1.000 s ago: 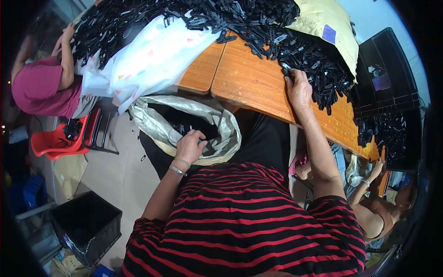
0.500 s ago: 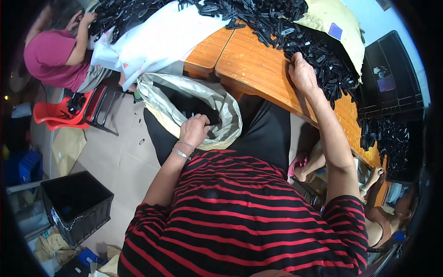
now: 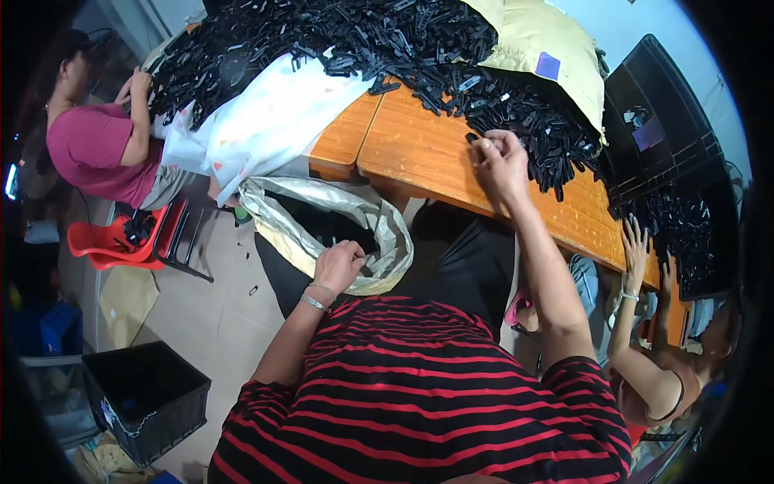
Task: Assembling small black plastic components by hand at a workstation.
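My right hand (image 3: 505,164) is raised just over the wooden table, thumb and fingers pinching a small long black piece (image 3: 474,139). Beside it spreads a heap of similar black clip-like pieces (image 3: 516,117), too small to name surely. My left hand (image 3: 339,264) rests at the near rim of an open woven sack (image 3: 278,194), silvery inside, which stands in front of me over my lap. Its fingers are curled closed, and what they hold, if anything, is hidden. Dark contents show dimly inside the sack.
A wooden table (image 3: 427,153) carries the heaps, a white plastic sheet (image 3: 266,113) and a yellowish sack (image 3: 556,40). A black crate (image 3: 153,395) stands on the floor at left, near a red chair (image 3: 117,246). One co-worker sits left; another reaches toward a black bin (image 3: 685,242) at right.
My right hand has drawn back leftward from the heap with a black piece between its fingers. My left hand stays at the sack. The right-hand co-worker's hands have come up to the table edge.
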Demonstrator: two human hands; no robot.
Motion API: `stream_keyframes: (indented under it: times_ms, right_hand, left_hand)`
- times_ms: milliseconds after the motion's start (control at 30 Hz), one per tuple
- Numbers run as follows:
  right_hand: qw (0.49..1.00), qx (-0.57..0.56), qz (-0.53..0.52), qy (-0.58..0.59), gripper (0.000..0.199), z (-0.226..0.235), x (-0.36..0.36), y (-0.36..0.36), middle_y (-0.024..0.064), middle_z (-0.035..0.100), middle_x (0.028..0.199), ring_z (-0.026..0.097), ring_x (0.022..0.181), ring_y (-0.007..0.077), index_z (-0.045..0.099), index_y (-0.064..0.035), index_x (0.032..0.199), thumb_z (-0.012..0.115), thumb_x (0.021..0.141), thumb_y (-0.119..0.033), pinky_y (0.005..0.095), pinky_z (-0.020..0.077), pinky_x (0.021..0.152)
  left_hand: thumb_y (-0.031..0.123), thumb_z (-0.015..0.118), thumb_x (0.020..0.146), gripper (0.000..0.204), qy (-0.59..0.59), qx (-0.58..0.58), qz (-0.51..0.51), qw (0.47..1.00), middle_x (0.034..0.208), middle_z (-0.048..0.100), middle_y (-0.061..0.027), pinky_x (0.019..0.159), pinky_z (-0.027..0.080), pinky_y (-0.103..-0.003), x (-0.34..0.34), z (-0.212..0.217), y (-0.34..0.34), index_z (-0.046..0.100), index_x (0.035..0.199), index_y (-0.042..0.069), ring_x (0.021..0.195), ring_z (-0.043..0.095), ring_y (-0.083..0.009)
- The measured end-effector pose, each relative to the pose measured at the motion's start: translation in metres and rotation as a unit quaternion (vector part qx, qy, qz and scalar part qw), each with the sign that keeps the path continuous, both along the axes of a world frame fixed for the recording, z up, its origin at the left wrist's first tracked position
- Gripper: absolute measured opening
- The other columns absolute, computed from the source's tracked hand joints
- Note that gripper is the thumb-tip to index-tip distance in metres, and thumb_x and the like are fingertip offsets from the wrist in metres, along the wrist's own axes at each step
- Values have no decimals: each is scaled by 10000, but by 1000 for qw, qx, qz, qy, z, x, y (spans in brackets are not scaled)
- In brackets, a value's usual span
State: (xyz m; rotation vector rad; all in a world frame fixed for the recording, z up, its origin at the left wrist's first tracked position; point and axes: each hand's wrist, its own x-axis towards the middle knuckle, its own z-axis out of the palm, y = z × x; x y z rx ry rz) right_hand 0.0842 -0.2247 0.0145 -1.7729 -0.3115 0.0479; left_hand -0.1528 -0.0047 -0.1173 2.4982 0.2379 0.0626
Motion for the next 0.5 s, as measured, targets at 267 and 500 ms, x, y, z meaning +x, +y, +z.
stream_keyframes:
  times_ms: [267, 500]
  right_hand:
    - [994, 89, 65, -11, 146, -48, 11, 32, -36, 573, 708, 506, 612, 28, 609, -30, 964, 678, 837, -51, 180, 418, 551]
    - [963, -161, 57, -209, 232, -35, 8, 24, 77, 594, 731, 584, 667, 215, 601, -22, 871, 763, 714, -77, 324, 469, 604]
  left_hand:
    - [25, 612, 812, 45, -282, -74, -54, 955, 758, 573, -101, 580, 449, -308, 102, 110, -6, 607, 855, 13, 646, 563, -221]
    - [28, 644, 754, 209, -334, 84, -85, 935, 1008, 571, -98, 796, 466, -383, 248, 109, 4, 606, 957, 58, 966, 541, -295]
